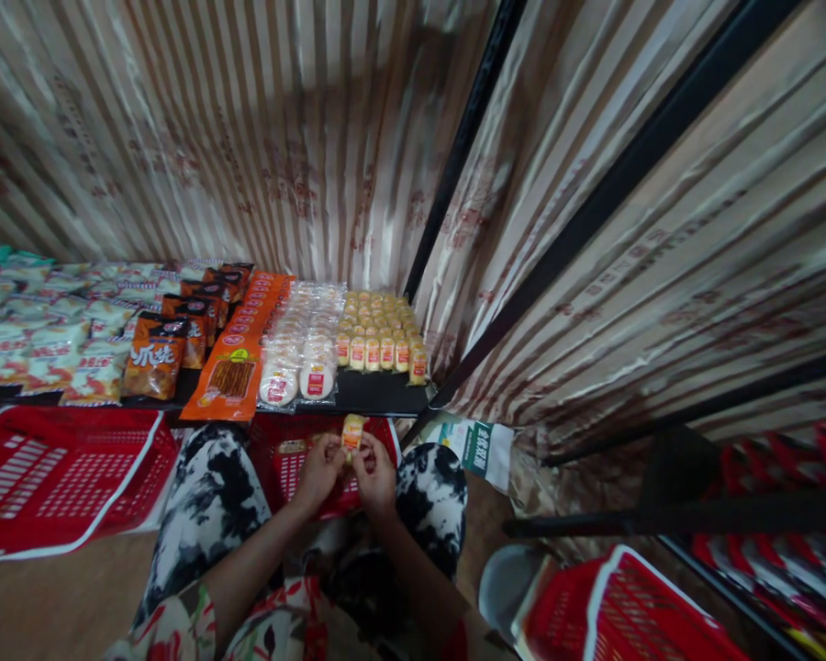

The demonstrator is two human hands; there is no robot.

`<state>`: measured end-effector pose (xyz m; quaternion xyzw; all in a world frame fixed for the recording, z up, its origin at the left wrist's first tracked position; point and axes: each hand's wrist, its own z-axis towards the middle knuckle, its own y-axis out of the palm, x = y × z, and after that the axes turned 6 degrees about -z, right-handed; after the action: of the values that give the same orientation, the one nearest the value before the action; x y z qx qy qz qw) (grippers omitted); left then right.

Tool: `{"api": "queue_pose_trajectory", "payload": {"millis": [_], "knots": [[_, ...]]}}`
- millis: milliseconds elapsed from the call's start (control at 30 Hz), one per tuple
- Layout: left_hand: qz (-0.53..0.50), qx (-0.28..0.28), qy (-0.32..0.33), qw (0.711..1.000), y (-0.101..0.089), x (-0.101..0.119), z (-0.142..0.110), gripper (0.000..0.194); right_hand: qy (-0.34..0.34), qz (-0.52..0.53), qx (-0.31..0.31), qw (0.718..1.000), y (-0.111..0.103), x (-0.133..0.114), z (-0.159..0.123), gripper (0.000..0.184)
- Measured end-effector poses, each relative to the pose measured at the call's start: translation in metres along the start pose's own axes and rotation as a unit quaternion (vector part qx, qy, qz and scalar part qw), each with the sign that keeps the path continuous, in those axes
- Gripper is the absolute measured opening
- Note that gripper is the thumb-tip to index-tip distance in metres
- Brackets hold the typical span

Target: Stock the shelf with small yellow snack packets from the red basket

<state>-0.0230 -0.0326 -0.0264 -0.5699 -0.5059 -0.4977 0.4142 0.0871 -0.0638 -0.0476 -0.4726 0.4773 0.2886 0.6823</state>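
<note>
Between my two hands is a small yellow snack packet (pixel 352 431) with a red and white label, held upright over a red basket (pixel 289 436) by my knees. My left hand (pixel 322 470) pinches its left side, and my right hand (pixel 374 470) pinches its right side. Matching yellow packets (pixel 375 353) stand in tight rows on the black shelf (pixel 378 395) just beyond. Left of those rows lie clear packs of round white crackers (pixel 317 378). Another yellow packet seems to lie inside the basket, partly hidden by my left hand.
An orange snack bag (pixel 227 372), brown-orange bags (pixel 155 363) and several white bags (pixel 96 367) line the shelf leftward. Red baskets stand at left (pixel 75 477) and lower right (pixel 633 610). Black metal bars (pixel 557 266) slant before the striped curtain (pixel 248 138). A white-green bag (pixel 478 450) lies by my right knee.
</note>
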Motion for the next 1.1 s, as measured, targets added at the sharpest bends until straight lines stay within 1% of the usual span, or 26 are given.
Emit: {"api": "queue_pose_trajectory", "payload": {"millis": [100, 200, 400, 500, 600, 733, 933, 1100], "knots": [[0.053, 0.024, -0.007, 0.998, 0.005, 0.002, 0.003, 0.011, -0.009, -0.009, 0.009, 1.000, -0.003, -0.002, 0.002, 0.033], [0.073, 0.033, 0.006, 0.997, 0.010, 0.002, 0.007, 0.012, -0.017, -0.027, 0.031, 0.999, -0.006, -0.005, 0.005, 0.034], [0.064, 0.017, 0.022, 0.998, 0.019, 0.005, 0.013, 0.014, -0.015, -0.039, 0.058, 0.997, -0.014, -0.008, 0.012, 0.034], [0.063, 0.019, 0.025, 0.997, 0.023, 0.008, 0.014, 0.014, -0.022, -0.052, 0.080, 0.995, -0.017, -0.005, 0.013, 0.032], [0.081, 0.026, 0.033, 0.996, 0.027, 0.009, 0.015, 0.014, -0.029, -0.061, 0.088, 0.994, -0.018, -0.004, 0.014, 0.029], [0.093, 0.024, 0.043, 0.994, 0.031, 0.010, 0.019, 0.014, -0.034, -0.044, 0.099, 0.994, -0.020, -0.006, 0.015, 0.027], [0.058, 0.016, 0.041, 0.997, 0.037, 0.015, 0.030, 0.013, -0.050, -0.044, 0.111, 0.992, -0.024, -0.007, 0.026, 0.024], [0.059, -0.004, 0.029, 0.998, 0.042, 0.024, 0.039, 0.013, -0.045, -0.057, 0.114, 0.991, -0.030, -0.006, 0.039, 0.025]]}}
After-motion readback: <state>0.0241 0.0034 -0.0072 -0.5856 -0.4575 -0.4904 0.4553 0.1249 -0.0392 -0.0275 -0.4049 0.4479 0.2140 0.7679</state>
